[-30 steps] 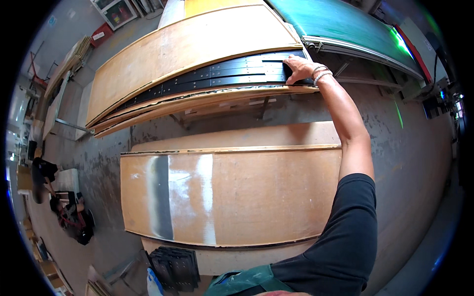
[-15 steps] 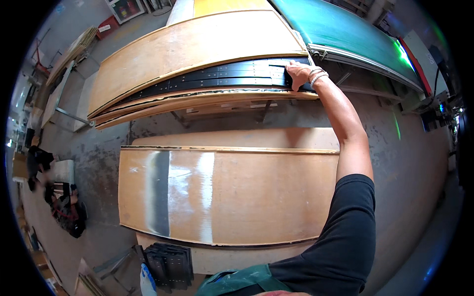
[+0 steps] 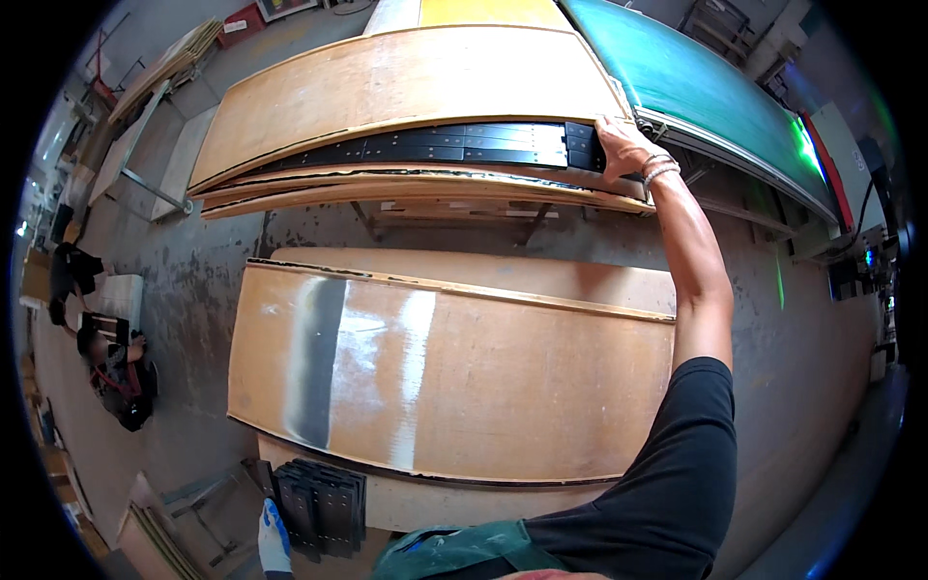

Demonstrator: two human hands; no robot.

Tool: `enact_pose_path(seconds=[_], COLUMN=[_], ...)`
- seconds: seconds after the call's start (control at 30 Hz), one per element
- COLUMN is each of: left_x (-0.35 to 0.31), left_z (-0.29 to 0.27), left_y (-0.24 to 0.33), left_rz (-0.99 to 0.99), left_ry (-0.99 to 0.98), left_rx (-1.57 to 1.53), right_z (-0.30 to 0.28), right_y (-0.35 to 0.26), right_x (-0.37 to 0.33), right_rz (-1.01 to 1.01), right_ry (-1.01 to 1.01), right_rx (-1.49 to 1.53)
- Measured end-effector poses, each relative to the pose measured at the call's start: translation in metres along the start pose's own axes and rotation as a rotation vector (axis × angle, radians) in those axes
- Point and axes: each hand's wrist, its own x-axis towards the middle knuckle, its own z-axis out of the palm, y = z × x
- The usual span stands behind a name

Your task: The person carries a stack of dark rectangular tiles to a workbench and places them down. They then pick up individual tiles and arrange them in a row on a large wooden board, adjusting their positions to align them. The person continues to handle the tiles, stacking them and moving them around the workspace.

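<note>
Beyond the near table, my bare right hand (image 3: 626,150) reaches the right end of several black slats (image 3: 464,145) with small holes. They lie in the gap between a long tan upper board (image 3: 406,77) and the boards (image 3: 387,184) under it. Its fingers and thumb are spread at the slat ends, by the upper board's corner. At the lower left, my left hand (image 3: 275,541), in a white and blue glove, is closed at the edge of a bundle of similar black slats (image 3: 324,512). Its fingertips are partly hidden there.
In front of me a large tan panel (image 3: 541,387) with grey and white bands lies on a table. A green conveyor belt (image 3: 696,106) runs at the far right. A person (image 3: 121,377) crouches on the floor at left. Metal racks (image 3: 145,184) stand behind.
My right hand has slid right along the slats to their end, its fingers now nearer the upper board's corner. The view has shifted slightly. My left hand stays by the slat bundle.
</note>
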Motion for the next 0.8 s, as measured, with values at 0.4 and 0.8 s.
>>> enact_pose_path(seconds=[0.4,0.8], left_x=[-0.001,-0.002], left_z=[0.004,0.003], left_y=[0.008,-0.015], left_rz=[-0.018,0.051], left_ry=[0.057,0.085], left_rx=[-0.065,-0.049], right_z=[-0.008,-0.016], right_y=[-0.015,-0.129], right_x=[0.003,0.098], right_rz=[0.058,-0.091], right_ry=[0.03,-0.072], right_rx=[-0.003,0.124])
